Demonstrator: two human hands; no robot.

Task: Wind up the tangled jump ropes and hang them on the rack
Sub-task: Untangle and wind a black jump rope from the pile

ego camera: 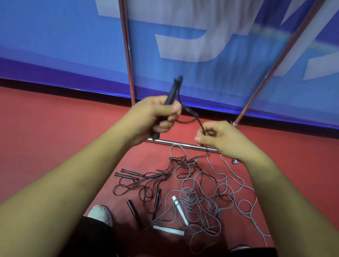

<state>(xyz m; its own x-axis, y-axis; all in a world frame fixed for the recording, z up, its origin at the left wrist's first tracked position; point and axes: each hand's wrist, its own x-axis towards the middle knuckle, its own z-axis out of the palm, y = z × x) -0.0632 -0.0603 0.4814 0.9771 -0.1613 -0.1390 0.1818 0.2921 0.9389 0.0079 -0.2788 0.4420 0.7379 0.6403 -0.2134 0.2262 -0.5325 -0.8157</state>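
Hands: left hand [157, 114] grips what look like two black handles [173, 93] held together, fingers curled round them; right hand [219, 139] pinches the black cord [194, 118] running from them, with a slack loop between the two hands.
Floor [39, 136]: red, and it carries all the remaining rope.
Rack [273, 76]: metal frame just beyond the hands; no rope is seen hanging on the visible part.
Grey rope [203, 196]: large loose tangle on the floor below the right hand, with its white handles [179, 210] lying in it.
Dark ropes [151, 180]: smaller knotted heap beside the grey one, handles lying to the left.
Loose black handle [132, 209]: on the floor near the person's shoe.
Progress: judged early. One rope is in hand at the start of winding; nothing is hung, and the heaps remain to be sorted.
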